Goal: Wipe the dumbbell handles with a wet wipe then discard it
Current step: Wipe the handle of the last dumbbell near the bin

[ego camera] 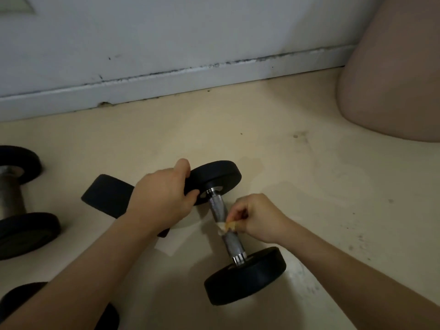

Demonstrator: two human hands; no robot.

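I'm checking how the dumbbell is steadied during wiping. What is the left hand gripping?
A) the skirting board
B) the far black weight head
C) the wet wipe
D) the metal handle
B: the left hand curls round the rim of the far black weight head, while the right hand pinches the wet wipe against the metal handle.

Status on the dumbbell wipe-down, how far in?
Done: nothing I can confirm. In hand: the left hand grips the far head of the dumbbell while the right hand pinches the wet wipe against its handle, mid-length. Left: the rest of this handle, possibly the second dumbbell at the left edge, then discarding the wipe.
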